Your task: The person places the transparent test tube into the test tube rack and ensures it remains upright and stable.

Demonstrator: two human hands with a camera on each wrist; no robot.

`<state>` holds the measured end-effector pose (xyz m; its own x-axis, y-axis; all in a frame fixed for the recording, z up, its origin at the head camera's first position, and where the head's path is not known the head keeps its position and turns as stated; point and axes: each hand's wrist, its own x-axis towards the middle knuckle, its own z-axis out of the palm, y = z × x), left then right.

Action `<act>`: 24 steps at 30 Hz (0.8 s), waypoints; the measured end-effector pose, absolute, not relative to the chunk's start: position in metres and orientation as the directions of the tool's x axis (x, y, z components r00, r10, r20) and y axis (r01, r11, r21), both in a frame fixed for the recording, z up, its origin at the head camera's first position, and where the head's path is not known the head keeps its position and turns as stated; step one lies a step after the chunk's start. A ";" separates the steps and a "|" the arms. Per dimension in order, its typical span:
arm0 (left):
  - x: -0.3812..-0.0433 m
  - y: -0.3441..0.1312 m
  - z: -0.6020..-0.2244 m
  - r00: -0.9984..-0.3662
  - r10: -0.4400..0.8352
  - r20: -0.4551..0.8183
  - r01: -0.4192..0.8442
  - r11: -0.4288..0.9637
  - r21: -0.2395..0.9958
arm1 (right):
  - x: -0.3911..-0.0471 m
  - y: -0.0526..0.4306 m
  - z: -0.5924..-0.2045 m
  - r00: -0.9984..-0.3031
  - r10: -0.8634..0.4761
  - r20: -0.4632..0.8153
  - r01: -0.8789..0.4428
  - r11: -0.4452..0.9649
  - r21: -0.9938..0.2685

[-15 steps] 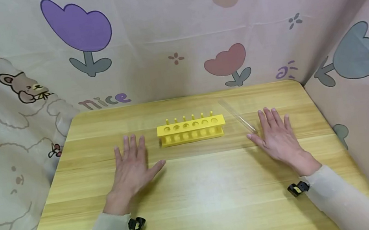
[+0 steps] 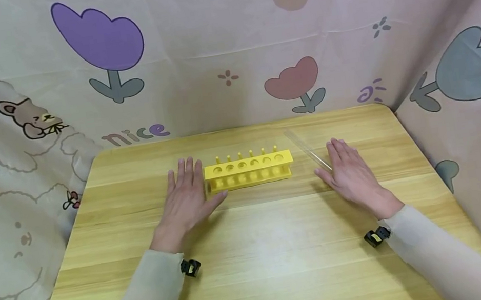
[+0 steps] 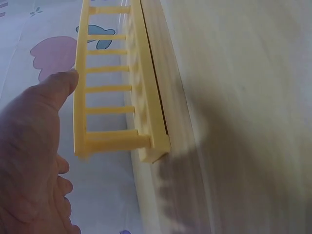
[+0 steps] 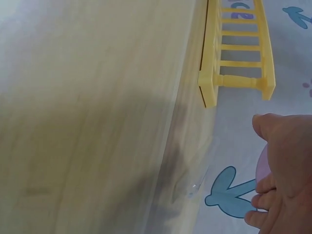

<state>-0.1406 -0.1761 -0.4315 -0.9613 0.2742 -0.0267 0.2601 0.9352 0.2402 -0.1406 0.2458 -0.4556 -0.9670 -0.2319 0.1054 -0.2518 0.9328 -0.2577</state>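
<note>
- Pale wood table (image 2: 282, 273) is under it all; its near edge is cut off in the head view.
- Your sleeves (image 2: 143, 299) come in next, w/ a small black wrist cam (image 2: 191, 268) on each.
- Your left hand (image 2: 185, 202) has straight fingers & thumb out wide, holding nothing. It's just beside the rack's left end; can't tell if the thumb touches.
- Your right hand (image 2: 357, 179) is flat too, fingers close tog., thumb out, holding nothing.
- Clear tube (image 2: 307, 149) lies aslant btwn rack & right hand. Prob. light, hard & slippery, & may break if it's glass; pinch it softly at the middle. Hard to see, esp. in the right wrist view; can't tell if your hand touches its near end.
- Yellow rack (image 2: 249, 170) stands upright toward the back. Prob. light, stiff plastic; best held by its ends.
- Flowery cloth (image 2: 203, 26) hangs behind.
</note>
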 end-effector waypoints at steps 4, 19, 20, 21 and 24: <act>-0.150 -0.168 -0.432 -0.955 0.294 -0.047 0.276 0.934 0.226 | -0.147 0.244 -0.455 -0.970 -0.226 0.090 -0.242 0.935 -0.258; -0.159 -0.156 -0.438 -0.953 0.292 -0.083 0.268 0.937 0.222 | -0.157 0.241 -0.461 -0.977 -0.209 0.043 -0.213 0.945 -0.249; -0.160 -0.156 -0.438 -0.952 0.293 -0.089 0.268 0.938 0.222 | -0.159 0.241 -0.462 -0.977 -0.210 0.044 -0.214 0.946 -0.242; -0.160 -0.156 -0.438 -0.951 0.294 -0.095 0.268 0.938 0.220 | -0.160 0.241 -0.462 -0.977 -0.210 0.046 -0.215 0.947 -0.237; -0.161 -0.155 -0.438 -0.946 0.302 -0.118 0.276 0.941 0.197 | -0.166 0.242 -0.464 -0.974 -0.216 0.060 -0.224 0.949 -0.220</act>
<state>-0.1605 -0.1546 -0.4381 -0.9459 0.3019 -0.1185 0.2756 0.9408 0.1974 -0.1657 0.2421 -0.4638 -0.9744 -0.2165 0.0601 -0.2245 0.9493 -0.2201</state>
